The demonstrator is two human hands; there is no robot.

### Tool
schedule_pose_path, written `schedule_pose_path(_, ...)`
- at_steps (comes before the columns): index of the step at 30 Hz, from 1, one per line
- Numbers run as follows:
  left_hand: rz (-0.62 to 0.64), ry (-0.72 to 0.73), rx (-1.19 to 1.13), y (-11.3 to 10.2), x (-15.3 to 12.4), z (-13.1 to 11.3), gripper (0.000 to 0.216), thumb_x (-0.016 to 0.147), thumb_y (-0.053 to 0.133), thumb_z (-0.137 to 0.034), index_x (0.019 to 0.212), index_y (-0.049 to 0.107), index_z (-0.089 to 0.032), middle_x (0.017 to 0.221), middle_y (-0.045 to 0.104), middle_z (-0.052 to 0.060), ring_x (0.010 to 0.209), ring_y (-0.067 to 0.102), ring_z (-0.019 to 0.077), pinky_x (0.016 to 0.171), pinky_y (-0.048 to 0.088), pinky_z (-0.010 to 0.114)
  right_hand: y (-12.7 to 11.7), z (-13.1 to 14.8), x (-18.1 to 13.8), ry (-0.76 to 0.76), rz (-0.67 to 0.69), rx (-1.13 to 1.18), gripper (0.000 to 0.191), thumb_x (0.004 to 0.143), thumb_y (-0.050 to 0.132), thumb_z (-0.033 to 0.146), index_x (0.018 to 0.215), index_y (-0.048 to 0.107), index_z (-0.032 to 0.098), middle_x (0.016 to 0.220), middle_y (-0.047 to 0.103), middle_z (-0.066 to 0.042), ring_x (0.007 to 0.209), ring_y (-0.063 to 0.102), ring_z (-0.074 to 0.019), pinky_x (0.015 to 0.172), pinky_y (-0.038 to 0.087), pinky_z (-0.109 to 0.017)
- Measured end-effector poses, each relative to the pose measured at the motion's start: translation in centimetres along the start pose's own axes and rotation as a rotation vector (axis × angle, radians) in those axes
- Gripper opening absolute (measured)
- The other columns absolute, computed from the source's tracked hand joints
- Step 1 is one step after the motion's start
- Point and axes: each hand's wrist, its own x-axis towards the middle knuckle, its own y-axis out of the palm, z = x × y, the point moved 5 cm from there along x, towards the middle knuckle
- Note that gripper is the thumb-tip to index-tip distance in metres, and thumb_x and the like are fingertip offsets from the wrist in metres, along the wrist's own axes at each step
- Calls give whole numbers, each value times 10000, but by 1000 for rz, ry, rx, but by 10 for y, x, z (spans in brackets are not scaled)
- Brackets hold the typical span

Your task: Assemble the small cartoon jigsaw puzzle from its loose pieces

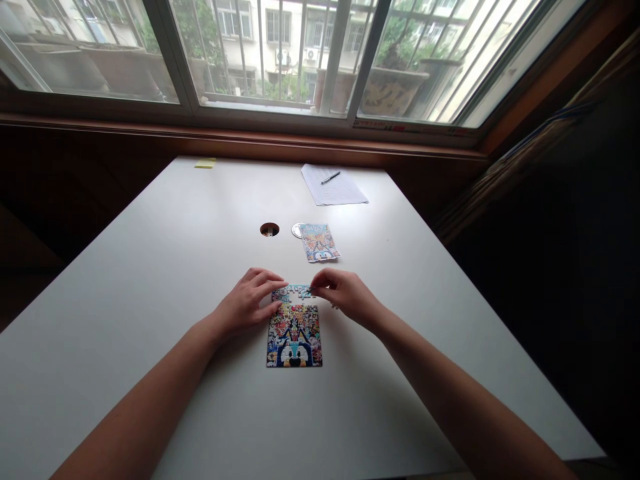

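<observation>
The flat rectangular jigsaw puzzle (294, 325) carries a dense multicoloured pattern, with a black, dark-blue and light-blue cartoon face (295, 352). The smooth bench (150, 267) is plain white; near its far left corner, the small rectangular paper strip (205, 163) is yellow.

Smooth tabletop (165, 267) with soft sheen, cardboard-looking puzzle (294, 333), matt paper sheets (336, 193), glossy wood-look sill (250, 143)

One head-worn view looks forward and down from above the near side of the table (100, 320), facing the window (270, 60) at the far end. It sits high and wide, showing the left hand (253, 297), right hand (347, 293) and puzzle (294, 333) small, near the middle.
</observation>
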Motion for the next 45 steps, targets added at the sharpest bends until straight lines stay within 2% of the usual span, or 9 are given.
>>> schedule_pose_path(6,9,1,3,0,0,-2,356,928,602,-272,1282,595,-244,1234,623,73,1157,480,261,1028,436,450,18,5,17,-33,88,-40,155,850,649,151,927,760,226,904,751,-22,838,687,-163,780,521,-285)
schedule_pose_path(10,-6,16,-2,-1,0,-2,332,922,613,-276,1251,607,-235,1206,634,73,1145,487,255,1020,438,440,25,7,24,15,72,-117,190,813,684,121,963,740,221,877,756,-22,815,686,-167,742,509,-276)
schedule_pose_path(16,9,24,0,-1,1,-3,247,927,611,-268,1171,634,-241,1175,648,51,1126,501,238,1030,420,428,28,15,29,-56,61,-280,138,796,692,100,841,758,213,824,742,-20,781,653,-164,710,467,-268)
schedule_pose_path(20,11,33,-1,-1,1,-3,237,929,609,-271,1163,636,-240,1172,650,48,1125,503,239,1027,417,427,30,13,28,-117,58,-293,149,806,688,101,851,768,218,824,738,-22,808,645,-165,747,464,-272)
schedule_pose_path(25,0,32,-4,-1,1,-2,248,919,616,-256,1166,637,-245,1170,653,50,1127,508,239,1027,416,426,32,9,25,-112,54,-265,224,836,691,141,1019,770,242,902,709,-36,812,641,-157,767,475,-273)
schedule_pose_path(29,0,35,-8,0,0,-2,256,913,622,-257,1168,639,-253,1160,657,50,1123,516,237,1020,420,427,32,11,22,-130,90,-250,222,854,654,116,982,782,244,909,678,-36,806,634,-145,779,474,-266)
schedule_pose_path(37,10,18,-3,-1,2,-3,238,925,608,-280,1156,644,-237,1164,655,60,1121,510,237,1017,431,423,28,13,18,-42,44,-255,128,858,647,189,907,760,224,889,725,-22,809,629,-154,721,444,-262)
schedule_pose_path(45,3,12,-9,0,1,-2,256,912,618,-261,1166,649,-252,1157,653,60,1127,512,244,1017,435,437,31,15,17,65,-3,-288,113,861,642,258,894,744,223,879,753,-29,809,661,-180,710,461,-280)
